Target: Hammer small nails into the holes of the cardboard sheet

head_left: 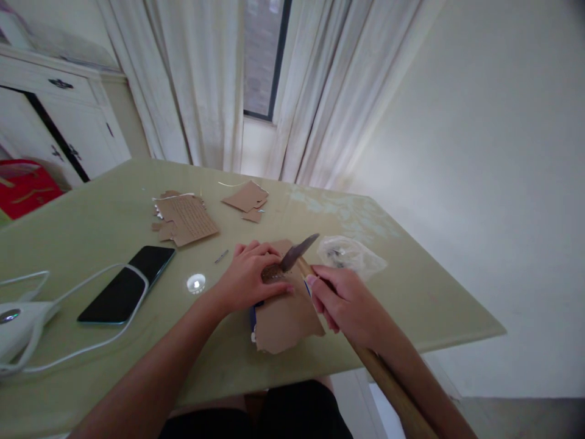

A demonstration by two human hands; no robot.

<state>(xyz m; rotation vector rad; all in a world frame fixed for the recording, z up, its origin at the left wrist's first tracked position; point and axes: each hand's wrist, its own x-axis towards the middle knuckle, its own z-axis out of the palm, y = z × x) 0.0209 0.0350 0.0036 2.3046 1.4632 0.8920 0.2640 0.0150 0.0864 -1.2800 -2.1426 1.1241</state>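
A long-handled tool with a wooden shaft (pixel 377 369) and a pointed grey metal blade (pixel 299 252) lies across a torn piece of brown cardboard (pixel 287 326). My right hand (pixel 340 299) is closed round the shaft close to the blade. My left hand (pixel 251 277) rests on the cardboard, thumb and forefinger to either side of a brown, speckled piece (pixel 273 273) that looks like the rusty inner end of the metal head. Its other fingers are partly hidden. Something dark blue (pixel 253 318) shows under the cardboard's left edge.
Cut cardboard pieces (pixel 189 218) and smaller scraps (pixel 249 198) lie farther back on the table (pixel 439 305). A black phone (pixel 130 283), a white device with a cable (pixel 22 329) and a small metal rod (pixel 221 256) are at left. A clear plastic bag (pixel 354 253) lies beyond my right hand.
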